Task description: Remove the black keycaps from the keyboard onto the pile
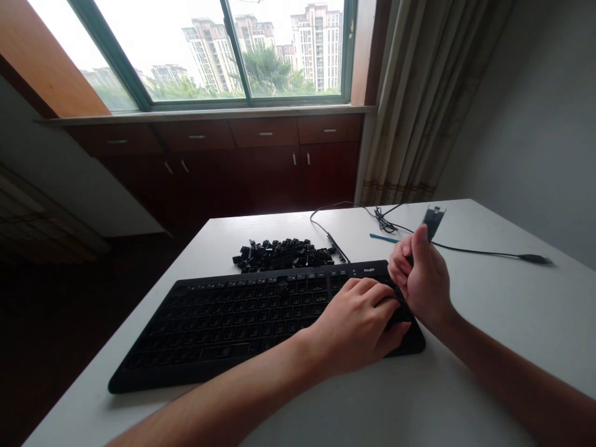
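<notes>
A black keyboard (pixel 223 320) lies across the white table, with bare switch sockets where many keycaps are off. Over its right end rests my left hand (pixel 361 320), palm down, fingers bent and the thumb apart from them. My right hand (pixel 421 273) is closed in a fist just beside it, above the keyboard's top right corner. Out of the top of that fist sticks a flat dark tool (pixel 434 222) with a small metallic-looking end; its lower part is hidden by the fingers.
Behind the keyboard lies a heap of loose black keycaps (pixel 284 253). A blue thin stick (pixel 384 238) and a black cable (pixel 465 249) with a plug (pixel 535 259) are at the back right. The white table (pixel 512 298) ends before the wooden cabinets (pixel 223 177) under the window.
</notes>
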